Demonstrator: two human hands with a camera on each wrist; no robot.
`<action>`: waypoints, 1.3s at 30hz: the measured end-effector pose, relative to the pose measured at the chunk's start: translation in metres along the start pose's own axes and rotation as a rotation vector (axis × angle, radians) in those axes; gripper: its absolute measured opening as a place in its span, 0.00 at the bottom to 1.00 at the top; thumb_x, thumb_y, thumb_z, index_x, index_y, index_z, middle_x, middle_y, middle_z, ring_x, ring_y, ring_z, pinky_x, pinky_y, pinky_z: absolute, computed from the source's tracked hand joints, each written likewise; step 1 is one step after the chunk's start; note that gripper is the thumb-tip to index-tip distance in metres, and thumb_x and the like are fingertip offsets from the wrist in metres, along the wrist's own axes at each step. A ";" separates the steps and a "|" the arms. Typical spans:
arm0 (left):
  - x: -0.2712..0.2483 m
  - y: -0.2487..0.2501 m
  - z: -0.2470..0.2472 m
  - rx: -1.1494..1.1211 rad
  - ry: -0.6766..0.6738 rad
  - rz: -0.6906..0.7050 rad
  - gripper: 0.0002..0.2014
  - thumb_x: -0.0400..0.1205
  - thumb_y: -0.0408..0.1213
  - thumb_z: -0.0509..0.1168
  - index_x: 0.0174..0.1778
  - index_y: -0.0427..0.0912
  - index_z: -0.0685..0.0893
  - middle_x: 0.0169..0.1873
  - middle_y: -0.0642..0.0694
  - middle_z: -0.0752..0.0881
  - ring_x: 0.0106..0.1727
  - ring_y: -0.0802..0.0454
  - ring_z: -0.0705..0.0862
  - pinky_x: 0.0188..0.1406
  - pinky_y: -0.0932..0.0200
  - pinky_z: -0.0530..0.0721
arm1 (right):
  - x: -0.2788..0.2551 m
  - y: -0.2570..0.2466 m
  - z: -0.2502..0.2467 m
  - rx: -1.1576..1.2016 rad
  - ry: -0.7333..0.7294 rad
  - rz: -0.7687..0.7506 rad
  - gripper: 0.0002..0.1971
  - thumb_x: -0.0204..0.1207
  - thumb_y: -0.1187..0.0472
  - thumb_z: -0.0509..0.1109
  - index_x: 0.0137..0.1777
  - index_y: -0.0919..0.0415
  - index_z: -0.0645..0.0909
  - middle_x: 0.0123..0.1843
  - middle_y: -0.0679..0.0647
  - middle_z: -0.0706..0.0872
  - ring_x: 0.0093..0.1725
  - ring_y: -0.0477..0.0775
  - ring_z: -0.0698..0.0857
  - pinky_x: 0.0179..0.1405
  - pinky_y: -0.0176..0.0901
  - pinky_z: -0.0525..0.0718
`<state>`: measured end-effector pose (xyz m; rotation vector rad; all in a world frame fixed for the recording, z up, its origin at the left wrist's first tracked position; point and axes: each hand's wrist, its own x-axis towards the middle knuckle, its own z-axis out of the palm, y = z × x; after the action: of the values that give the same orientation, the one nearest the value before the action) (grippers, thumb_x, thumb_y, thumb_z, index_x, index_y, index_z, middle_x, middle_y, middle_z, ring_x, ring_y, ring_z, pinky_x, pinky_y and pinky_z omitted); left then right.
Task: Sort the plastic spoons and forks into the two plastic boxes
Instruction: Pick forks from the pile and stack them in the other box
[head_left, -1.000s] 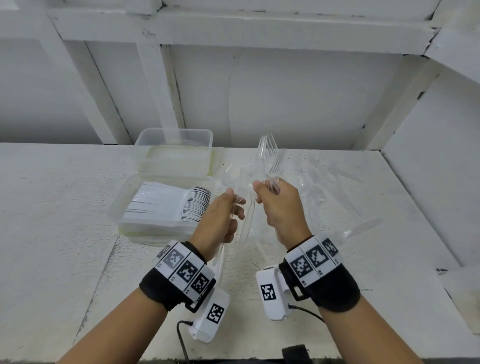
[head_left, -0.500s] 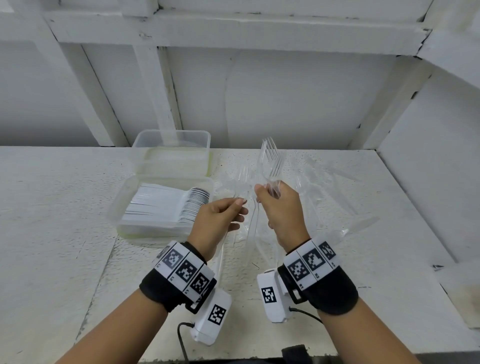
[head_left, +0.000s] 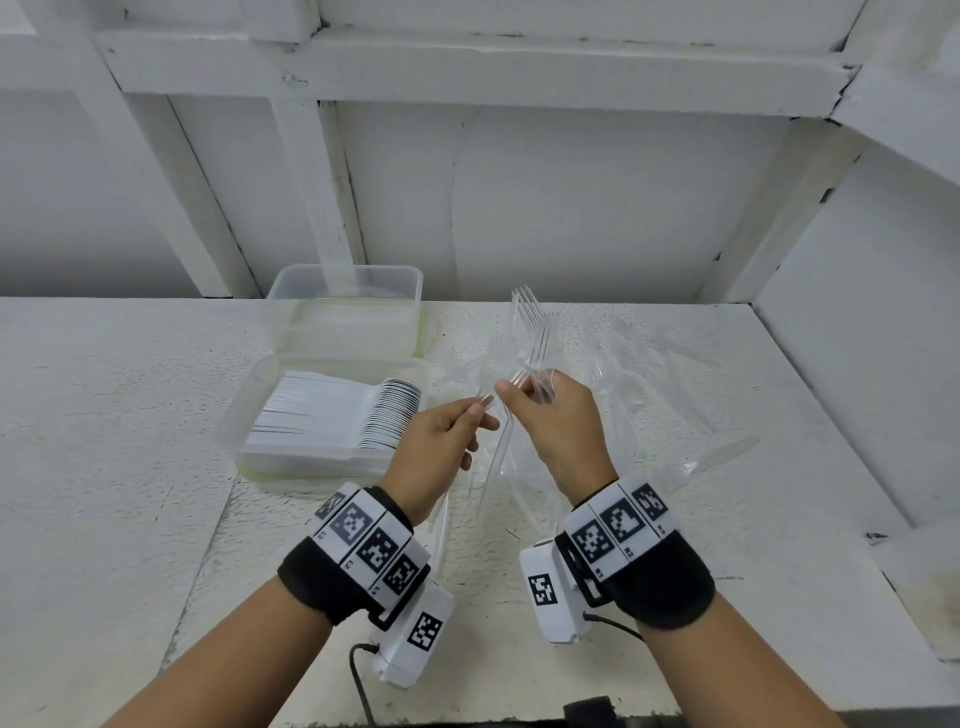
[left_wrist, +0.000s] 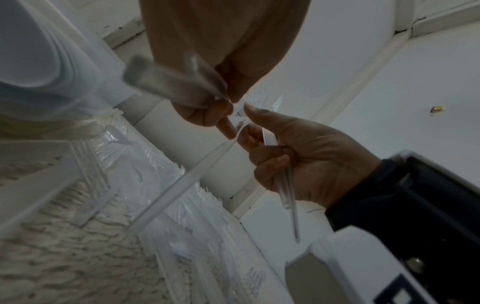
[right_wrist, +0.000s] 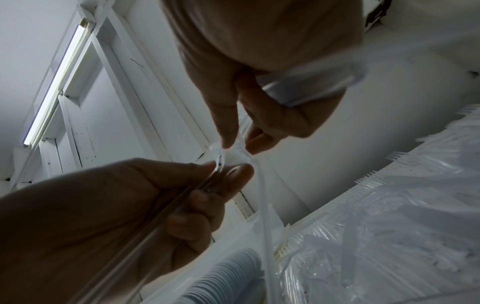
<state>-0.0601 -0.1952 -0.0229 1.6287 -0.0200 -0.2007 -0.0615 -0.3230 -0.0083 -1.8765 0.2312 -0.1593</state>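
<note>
My right hand (head_left: 524, 384) grips a bundle of clear plastic forks (head_left: 532, 332), tines pointing up. Close beside it, my left hand (head_left: 480, 410) pinches a clear utensil whose long handle (head_left: 496, 457) hangs down between the wrists. In the left wrist view the left hand (left_wrist: 246, 121) also curls round another clear handle (left_wrist: 284, 181). The right wrist view shows the right hand (right_wrist: 226, 170) with fork handles running along its palm. White spoons (head_left: 332, 410) fill the near clear box (head_left: 311, 465). The far box (head_left: 343, 332) looks empty.
A heap of clear forks on crinkled plastic wrap (head_left: 639, 374) lies on the white table behind and right of my hands. A white wall with beams closes the back, and a side wall stands at the right.
My left fingertips have slid up towards the right thumb, and both hands sit slightly lower in the view. The fork bundle stays in the right hand.
</note>
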 end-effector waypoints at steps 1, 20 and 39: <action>0.000 0.000 0.000 -0.025 -0.007 -0.012 0.09 0.85 0.36 0.59 0.50 0.46 0.86 0.38 0.49 0.87 0.29 0.57 0.73 0.25 0.65 0.73 | 0.001 0.000 -0.001 -0.012 -0.014 -0.001 0.09 0.75 0.54 0.72 0.38 0.56 0.78 0.33 0.45 0.81 0.34 0.40 0.78 0.35 0.31 0.74; 0.003 0.002 0.003 0.276 -0.004 0.112 0.14 0.87 0.35 0.54 0.61 0.39 0.83 0.29 0.61 0.81 0.23 0.68 0.76 0.24 0.73 0.75 | 0.001 0.002 -0.005 -0.064 -0.037 -0.008 0.08 0.74 0.55 0.72 0.41 0.57 0.78 0.35 0.44 0.82 0.36 0.39 0.80 0.35 0.28 0.73; 0.009 0.003 -0.003 0.295 0.132 0.023 0.17 0.88 0.42 0.50 0.57 0.42 0.83 0.41 0.52 0.80 0.45 0.54 0.79 0.45 0.60 0.74 | 0.009 -0.001 -0.016 0.070 -0.005 0.029 0.09 0.77 0.58 0.68 0.35 0.58 0.77 0.36 0.56 0.82 0.18 0.39 0.67 0.19 0.28 0.65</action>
<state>-0.0504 -0.1934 -0.0209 1.9323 0.0342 -0.0741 -0.0563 -0.3393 -0.0021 -1.8027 0.2469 -0.1412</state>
